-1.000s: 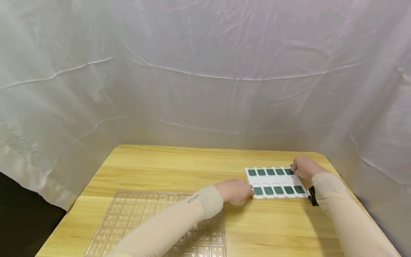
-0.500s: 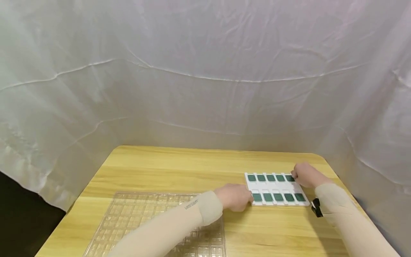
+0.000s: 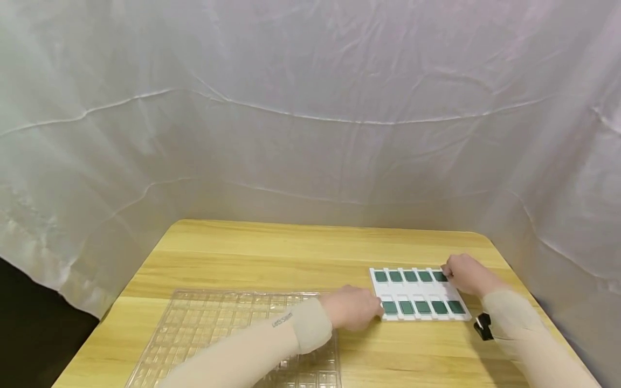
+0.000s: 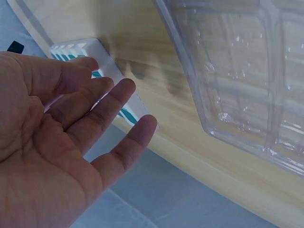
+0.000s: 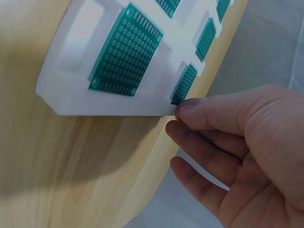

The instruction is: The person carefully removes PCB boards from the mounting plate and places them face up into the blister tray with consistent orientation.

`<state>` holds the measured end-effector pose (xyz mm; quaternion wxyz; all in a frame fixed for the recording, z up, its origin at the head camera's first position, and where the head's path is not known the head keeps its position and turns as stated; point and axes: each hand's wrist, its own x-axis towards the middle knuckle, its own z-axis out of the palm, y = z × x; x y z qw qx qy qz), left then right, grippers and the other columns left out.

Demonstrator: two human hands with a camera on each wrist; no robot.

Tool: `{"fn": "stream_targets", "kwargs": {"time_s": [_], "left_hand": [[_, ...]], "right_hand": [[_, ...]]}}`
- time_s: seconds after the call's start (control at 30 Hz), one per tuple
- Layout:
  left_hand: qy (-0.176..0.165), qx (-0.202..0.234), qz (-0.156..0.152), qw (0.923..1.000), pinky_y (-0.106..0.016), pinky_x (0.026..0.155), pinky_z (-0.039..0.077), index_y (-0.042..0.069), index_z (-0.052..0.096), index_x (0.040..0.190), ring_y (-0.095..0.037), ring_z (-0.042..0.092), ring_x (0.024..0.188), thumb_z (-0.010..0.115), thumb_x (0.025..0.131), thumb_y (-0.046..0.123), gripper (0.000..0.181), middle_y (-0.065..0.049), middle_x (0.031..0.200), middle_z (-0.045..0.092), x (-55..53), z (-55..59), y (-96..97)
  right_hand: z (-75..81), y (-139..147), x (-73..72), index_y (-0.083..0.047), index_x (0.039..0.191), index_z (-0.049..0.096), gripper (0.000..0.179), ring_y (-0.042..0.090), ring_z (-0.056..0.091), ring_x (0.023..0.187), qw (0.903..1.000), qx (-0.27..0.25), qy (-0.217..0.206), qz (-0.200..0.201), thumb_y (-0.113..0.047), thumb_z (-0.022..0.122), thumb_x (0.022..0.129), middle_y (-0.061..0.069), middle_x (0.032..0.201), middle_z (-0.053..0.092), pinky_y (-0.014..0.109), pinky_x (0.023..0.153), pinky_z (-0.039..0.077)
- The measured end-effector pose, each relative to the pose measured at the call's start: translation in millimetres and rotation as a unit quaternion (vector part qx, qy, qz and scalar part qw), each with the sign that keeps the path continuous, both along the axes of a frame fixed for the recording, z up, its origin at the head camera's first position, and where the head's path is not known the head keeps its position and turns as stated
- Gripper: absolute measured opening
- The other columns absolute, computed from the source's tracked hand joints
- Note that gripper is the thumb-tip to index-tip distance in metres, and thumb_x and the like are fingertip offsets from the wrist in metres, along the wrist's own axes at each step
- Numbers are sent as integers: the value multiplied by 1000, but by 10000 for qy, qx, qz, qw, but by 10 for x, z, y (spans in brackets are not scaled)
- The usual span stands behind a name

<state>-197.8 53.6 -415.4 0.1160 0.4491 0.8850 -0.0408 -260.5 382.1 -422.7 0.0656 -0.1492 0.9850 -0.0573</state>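
Note:
A white plastic tray (image 3: 409, 292) bears two rows of small green perforated circuit boards (image 5: 127, 52), each in its own slot. At the tray's left edge, my left hand (image 3: 353, 307) grips the near corner; in the left wrist view its other fingers (image 4: 141, 130) spread loosely beside the tray, and the thumb's contact is partly hidden. My right hand (image 3: 468, 274) pinches the far right corner between thumb and forefinger, close by a corner board. In the right wrist view the remaining fingers (image 5: 199, 149) curve below the edge. Whether the tray touches the tabletop, I cannot tell.
A clear plastic tray (image 3: 204, 318) with a grid of compartments lies on the wooden table (image 3: 271, 253) at the left, partly under my left forearm. A black device (image 3: 483, 326) sits at my right wrist. Grey-white curtains (image 3: 310, 134) hang around the table.
The white tray has come nearer to me, down in the head view, with both hands moving along at its edges. The clear tray stays where it was.

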Motion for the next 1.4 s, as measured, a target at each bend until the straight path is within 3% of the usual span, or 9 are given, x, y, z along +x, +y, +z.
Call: {"fn": "stream_targets", "kwargs": {"time_s": [0.27,0.43,0.53,0.67,0.77,0.9,1.0,1.2,1.4], "left_hand": [[233,78,-427,9988,-20,90,59,32,75,131,-5,73,105,62,107,18,30,12,122,76,108,8,-76],[75,224,-385,9990,-16,71,55,33,74,133,-3,72,93,63,106,13,35,12,122,77,151,-18,-139],[-61,289,-297,9991,-18,66,53,35,73,136,-2,68,84,66,103,10,42,12,120,77,179,-40,-168],[-41,312,-209,9993,-32,85,63,38,71,137,-5,71,87,67,104,16,40,12,118,78,215,-73,-195],[-28,316,-157,9994,-43,96,63,40,71,137,-7,75,101,67,105,17,40,14,130,75,244,-92,-211],[78,267,-269,9993,-26,76,58,40,71,136,-3,70,89,70,100,12,46,18,130,73,287,-105,-229],[332,219,-465,9981,-22,65,51,39,72,134,-1,64,78,71,100,13,43,18,113,73,322,-107,-240],[503,154,-573,9970,-31,83,59,39,72,135,-2,69,90,69,102,22,37,18,114,71,371,-101,-254],[492,163,-628,9967,-36,94,61,39,71,135,-2,71,95,70,102,23,37,20,126,72,403,-111,-279]], "right_hand": [[-45,17,195,5,98,83,19,27,65,84,9998,-83,147,85,13,69,88,29,108,78,38,72,53],[-81,20,281,5,96,83,15,46,77,101,9989,-132,343,301,11,71,88,33,112,77,37,71,55],[-112,36,337,5,92,84,13,48,77,99,9974,-199,497,489,11,73,87,33,108,77,32,66,52],[-131,33,406,4,87,83,14,50,77,99,9965,-343,521,561,12,72,86,33,108,77,29,64,48],[-133,18,449,2,85,83,18,54,75,102,9969,-473,415,477,13,70,85,33,111,77,28,63,46],[-124,-1,492,-2,82,82,22,56,74,101,9971,-508,408,405,14,68,84,33,112,76,27,61,43],[-125,-10,518,-7,70,76,27,56,74,100,9966,-484,485,457,15,67,83,33,111,76,26,59,41],[-125,-31,569,-10,60,66,35,58,73,100,9962,-599,435,457,15,67,83,34,111,76,23,55,37],[-117,-34,598,-1,79,81,23,52,76,92,9968,-736,182,272,16,66,84,35,112,75,23,53,36]]}}
